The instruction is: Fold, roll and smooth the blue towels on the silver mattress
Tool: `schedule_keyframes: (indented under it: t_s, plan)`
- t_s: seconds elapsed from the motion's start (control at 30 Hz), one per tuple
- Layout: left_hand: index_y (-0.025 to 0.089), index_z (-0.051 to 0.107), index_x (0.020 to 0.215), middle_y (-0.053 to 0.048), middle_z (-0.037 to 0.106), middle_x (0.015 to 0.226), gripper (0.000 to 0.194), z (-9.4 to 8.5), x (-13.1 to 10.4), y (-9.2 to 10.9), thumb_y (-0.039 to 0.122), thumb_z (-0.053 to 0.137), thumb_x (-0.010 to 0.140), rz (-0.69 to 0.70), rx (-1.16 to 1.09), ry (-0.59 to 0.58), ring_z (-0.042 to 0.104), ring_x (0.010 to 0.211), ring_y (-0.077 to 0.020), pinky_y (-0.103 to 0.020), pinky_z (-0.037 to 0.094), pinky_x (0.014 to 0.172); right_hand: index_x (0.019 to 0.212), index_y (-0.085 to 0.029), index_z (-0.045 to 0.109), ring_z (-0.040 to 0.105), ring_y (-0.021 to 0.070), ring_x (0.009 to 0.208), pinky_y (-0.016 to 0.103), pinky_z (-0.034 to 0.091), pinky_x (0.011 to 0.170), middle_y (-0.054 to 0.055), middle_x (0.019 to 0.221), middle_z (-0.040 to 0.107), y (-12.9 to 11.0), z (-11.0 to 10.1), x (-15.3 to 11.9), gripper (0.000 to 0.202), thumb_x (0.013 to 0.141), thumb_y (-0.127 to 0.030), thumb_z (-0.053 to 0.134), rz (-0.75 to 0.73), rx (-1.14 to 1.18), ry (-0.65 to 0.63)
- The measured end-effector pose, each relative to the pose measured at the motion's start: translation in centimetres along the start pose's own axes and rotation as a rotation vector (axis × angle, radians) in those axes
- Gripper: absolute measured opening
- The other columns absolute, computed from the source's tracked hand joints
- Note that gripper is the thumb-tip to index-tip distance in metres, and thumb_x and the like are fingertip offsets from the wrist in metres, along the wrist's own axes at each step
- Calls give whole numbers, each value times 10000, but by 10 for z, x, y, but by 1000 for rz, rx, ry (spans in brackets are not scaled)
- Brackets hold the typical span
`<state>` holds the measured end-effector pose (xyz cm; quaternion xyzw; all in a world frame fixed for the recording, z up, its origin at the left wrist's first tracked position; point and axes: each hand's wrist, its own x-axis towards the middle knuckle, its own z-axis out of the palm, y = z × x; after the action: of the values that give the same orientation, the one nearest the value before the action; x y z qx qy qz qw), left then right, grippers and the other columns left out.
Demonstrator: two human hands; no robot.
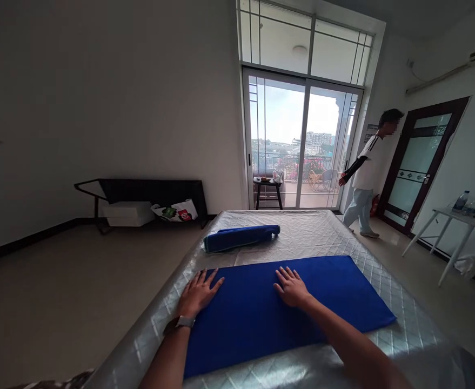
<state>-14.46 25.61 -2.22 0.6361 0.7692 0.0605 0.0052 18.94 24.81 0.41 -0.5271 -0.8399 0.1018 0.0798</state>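
Observation:
A blue cloth (249, 313) lies spread flat on a bed-like surface with a shiny quilted silver cover (302, 229). My left hand (200, 294) rests palm down on the cloth's far left corner, fingers spread; a watch (185, 321) is on that wrist. Flat on the cloth near the middle of its far edge lies my right hand (292, 286), its fingers also apart. Beyond the cloth, a rolled or folded blue cloth (241, 237) lies crosswise on the cover, touched by neither hand.
A person (366, 173) stands past the far right corner, near a dark-framed door (421, 162). At right is a small white table (460, 219) with bottles. A black bench-like frame (152, 192) stands along the left wall; a dark stool (268, 186) is by the glass doors.

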Motion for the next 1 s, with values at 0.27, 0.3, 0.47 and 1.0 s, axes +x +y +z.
schedule_keyframes:
  t_s: [0.27, 0.3, 0.47, 1.0]
  plan:
    - [229, 336, 1555, -131, 323, 1621, 698, 4, 0, -4, 582, 258, 958, 12, 2, 5, 288, 1499, -298, -489, 228, 1202, 1597, -214, 236, 132, 181, 1539, 392, 79, 1238, 40, 1654, 219, 101, -41, -23, 639, 1028, -503, 224, 378, -65, -33]
    - [226, 340, 1554, -133, 332, 1616, 695, 4, 0, -5, 576, 257, 959, 16, 1, 11, 296, 1495, -301, -493, 237, 1198, 1599, -198, 228, 132, 181, 1539, 388, 78, 1238, 46, 1657, 213, 119, -48, -28, 638, 1029, -486, 222, 451, -88, -28]
    - [225, 331, 1558, -134, 319, 1620, 704, 0, -2, -3, 589, 248, 962, 4, -17, -1, 286, 1499, -306, -485, 244, 1198, 1602, -137, 194, 133, 174, 1538, 375, 79, 1235, 74, 1663, 198, 184, -67, -53, 651, 1029, -447, 197, 647, -149, -6]
    - [232, 319, 1560, -134, 296, 1629, 697, -1, -2, 2, 584, 269, 962, -17, -37, -17, 266, 1506, -313, -492, 212, 1207, 1537, -143, 396, 250, 241, 1509, 422, 86, 1238, 103, 1587, 375, 62, -49, -15, 595, 1004, -373, 268, 259, -192, 98]
